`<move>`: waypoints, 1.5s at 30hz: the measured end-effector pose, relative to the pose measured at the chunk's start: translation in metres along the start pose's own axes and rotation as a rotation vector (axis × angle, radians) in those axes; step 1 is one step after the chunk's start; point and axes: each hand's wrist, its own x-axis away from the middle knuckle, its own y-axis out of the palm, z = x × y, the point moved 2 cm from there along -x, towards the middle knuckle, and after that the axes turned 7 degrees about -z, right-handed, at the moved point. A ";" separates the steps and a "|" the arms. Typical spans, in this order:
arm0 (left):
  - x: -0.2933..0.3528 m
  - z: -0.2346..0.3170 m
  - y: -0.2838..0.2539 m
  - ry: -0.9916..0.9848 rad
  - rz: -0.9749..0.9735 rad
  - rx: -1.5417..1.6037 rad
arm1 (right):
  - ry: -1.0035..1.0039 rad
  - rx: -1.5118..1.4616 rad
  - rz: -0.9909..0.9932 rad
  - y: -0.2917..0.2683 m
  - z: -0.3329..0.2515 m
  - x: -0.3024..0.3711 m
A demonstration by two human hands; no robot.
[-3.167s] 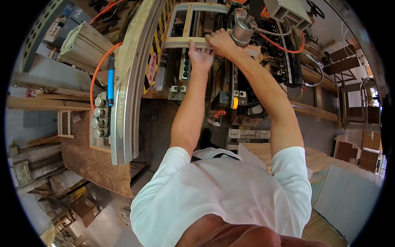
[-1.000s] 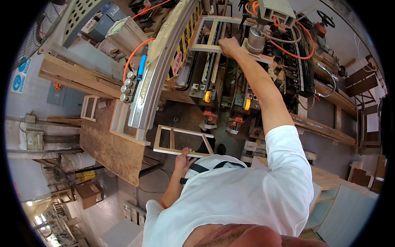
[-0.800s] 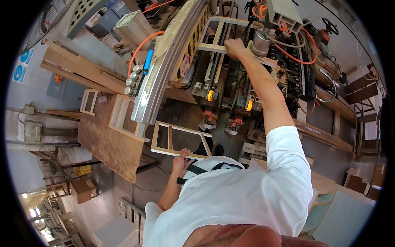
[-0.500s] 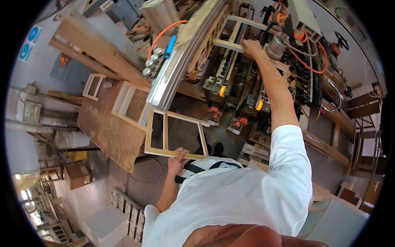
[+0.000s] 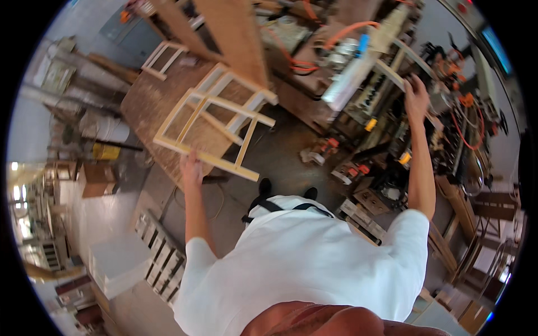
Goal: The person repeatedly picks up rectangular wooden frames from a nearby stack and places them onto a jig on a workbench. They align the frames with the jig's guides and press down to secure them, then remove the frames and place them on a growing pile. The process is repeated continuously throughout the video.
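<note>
My left hand (image 5: 192,168) is closed on the near rail of a pale wooden frame (image 5: 224,164) with cross bars. This frame is raised and tilted at the edge of the brown worktable (image 5: 140,115), overlapping another pale frame (image 5: 247,88) that lies there. To the right, my right arm reaches out to the machine (image 5: 386,112). My right hand (image 5: 416,102) has its fingers closed at the end of a rail of a second wooden frame (image 5: 388,73), which sits in the machine. Motion blur softens both hands.
A small wooden frame (image 5: 163,60) lies at the table's far end. Boards (image 5: 235,39) lean behind it. Orange air hoses (image 5: 350,29) run by the machine's metal beam (image 5: 347,84). A slatted pallet (image 5: 159,255) and a pale box (image 5: 120,266) stand at lower left.
My left hand has carried its frame leftward and up, from beside my waist to the worktable. My view has turned left. My right hand stays at the frame in the machine.
</note>
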 end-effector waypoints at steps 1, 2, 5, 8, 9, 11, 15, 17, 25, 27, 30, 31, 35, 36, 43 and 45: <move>-0.015 0.002 -0.015 -0.032 0.010 0.039 | 0.053 0.002 0.001 0.011 -0.025 0.028; -0.032 0.004 -0.026 -0.068 0.002 0.084 | 0.110 0.017 0.017 0.014 -0.050 0.053; -0.091 0.003 -0.046 -0.138 -0.027 0.141 | 0.160 -0.045 -0.011 0.047 -0.051 0.131; -0.158 -0.011 -0.055 -0.188 -0.115 0.156 | 0.315 -0.032 -0.124 0.081 -0.037 0.215; -0.176 -0.019 -0.055 -0.213 -0.123 0.199 | 0.500 -0.119 -0.137 0.091 -0.040 0.244; -0.214 -0.034 -0.049 -0.260 -0.149 0.276 | 0.621 -0.049 -0.207 0.102 -0.045 0.300; -0.256 -0.063 -0.053 -0.477 -0.103 -0.106 | 0.621 0.338 -0.363 0.090 -0.022 0.406; -0.264 -0.059 -0.045 -0.625 -0.084 -0.584 | 0.727 0.397 -0.390 0.074 -0.014 0.457; -0.251 -0.053 -0.013 -0.315 -0.195 -1.710 | 1.024 0.318 -0.159 0.052 -0.054 0.553; -0.238 -0.059 0.004 -0.155 -0.369 -1.675 | 1.003 0.393 -0.142 0.046 -0.066 0.563; -0.174 -0.070 0.063 0.083 -0.574 -1.472 | 0.979 0.488 -0.034 0.032 -0.103 0.548; -0.165 -0.094 0.061 0.210 -0.629 -1.380 | 1.006 0.453 -0.047 0.021 -0.124 0.521; -0.048 -0.167 0.123 -0.105 -1.130 -1.001 | 0.664 0.611 0.194 -0.062 -0.207 0.484; -0.028 -0.191 0.126 -0.200 -1.231 -0.892 | 0.467 0.806 0.217 -0.093 -0.246 0.468; 0.114 -0.250 0.177 -0.461 -1.585 -0.929 | 0.183 1.955 0.730 -0.329 -0.483 0.566; 0.139 -0.267 0.189 -0.507 -1.688 -0.914 | 0.326 2.296 0.843 -0.361 -0.566 0.603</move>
